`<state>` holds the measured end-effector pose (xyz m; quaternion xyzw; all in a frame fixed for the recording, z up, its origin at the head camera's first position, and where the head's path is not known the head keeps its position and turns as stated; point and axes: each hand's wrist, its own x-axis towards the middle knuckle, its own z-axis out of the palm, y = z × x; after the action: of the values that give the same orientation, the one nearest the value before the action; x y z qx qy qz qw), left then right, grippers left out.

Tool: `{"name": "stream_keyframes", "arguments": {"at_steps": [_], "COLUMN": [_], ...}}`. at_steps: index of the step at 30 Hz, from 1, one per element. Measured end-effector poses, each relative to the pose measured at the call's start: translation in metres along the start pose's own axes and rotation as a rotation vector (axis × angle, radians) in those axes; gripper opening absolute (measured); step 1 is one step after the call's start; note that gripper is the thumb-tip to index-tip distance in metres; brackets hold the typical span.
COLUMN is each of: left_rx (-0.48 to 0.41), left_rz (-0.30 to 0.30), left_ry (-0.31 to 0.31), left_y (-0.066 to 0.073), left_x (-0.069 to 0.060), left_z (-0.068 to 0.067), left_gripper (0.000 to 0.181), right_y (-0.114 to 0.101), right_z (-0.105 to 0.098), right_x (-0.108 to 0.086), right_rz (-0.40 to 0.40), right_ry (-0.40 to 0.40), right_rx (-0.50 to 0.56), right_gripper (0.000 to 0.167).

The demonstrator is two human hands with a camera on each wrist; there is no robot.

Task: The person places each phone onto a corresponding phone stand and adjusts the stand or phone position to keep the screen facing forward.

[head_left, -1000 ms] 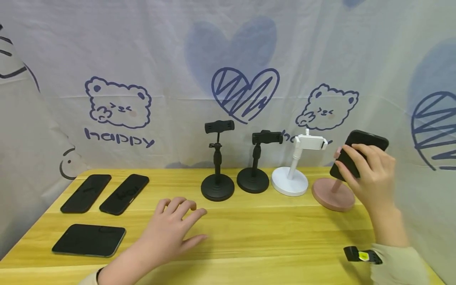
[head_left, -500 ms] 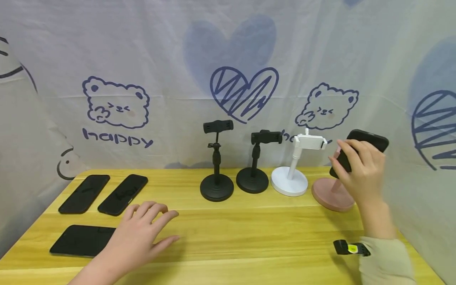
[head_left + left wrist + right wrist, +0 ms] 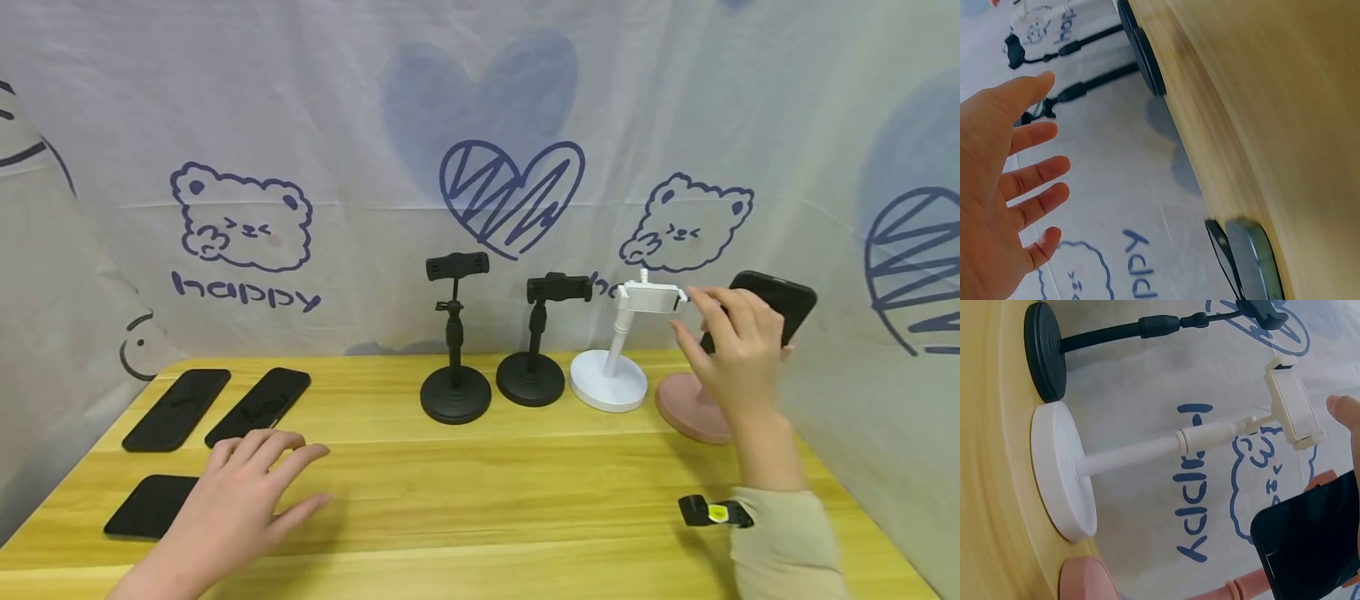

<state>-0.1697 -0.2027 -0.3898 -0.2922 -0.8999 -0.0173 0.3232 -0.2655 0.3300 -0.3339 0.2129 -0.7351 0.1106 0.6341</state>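
Note:
My right hand [image 3: 742, 354] is raised at the right, its thumb and fingers apart with nothing between them. Behind it a black phone [image 3: 780, 300] sits tilted in the clamp of the pink phone stand [image 3: 693, 408]; the hand hides part of both. Just left of the fingertips is the white phone stand [image 3: 611, 379], its clamp bare. My left hand [image 3: 236, 492] hovers over the table at the left, fingers loosely spread and holding nothing. It partly covers one black phone [image 3: 146, 507]; two more phones, one on the far left [image 3: 176, 410] and one beside it [image 3: 262, 402], lie flat behind.
Two black phone stands, a taller one [image 3: 455, 396] and a shorter one [image 3: 531, 381], stand in the row along the back of the wooden table [image 3: 487, 492]. A printed cloth [image 3: 360, 108] hangs close behind them.
My right hand has drawn away leftward from the phone on the pink stand, toward the white stand. The left hand has moved left and slightly nearer, over the front phone.

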Motion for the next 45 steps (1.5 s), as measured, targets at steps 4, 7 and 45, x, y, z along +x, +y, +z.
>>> {"name": "stream_keyframes", "arguments": {"at_steps": [4, 7, 45], "left_rx": [0.021, 0.035, 0.007], "left_rz": [-0.023, -0.042, -0.371], "left_ry": [-0.012, -0.023, -0.419], "left_y": [-0.009, -0.016, -0.101], "left_x": [-0.005, -0.007, -0.050], "left_z": [-0.001, -0.001, -0.004], "left_gripper": [0.046, 0.046, 0.060], "right_y": [-0.002, -0.004, -0.015], "right_z": [0.004, 0.006, 0.031], "right_x": [-0.002, -0.002, -0.001], "right_rz": [0.031, 0.044, 0.128], "right_ry": [-0.023, -0.032, -0.154], "right_rx": [-0.006, -0.023, -0.193], "right_gripper": [0.041, 0.042, 0.033]}}
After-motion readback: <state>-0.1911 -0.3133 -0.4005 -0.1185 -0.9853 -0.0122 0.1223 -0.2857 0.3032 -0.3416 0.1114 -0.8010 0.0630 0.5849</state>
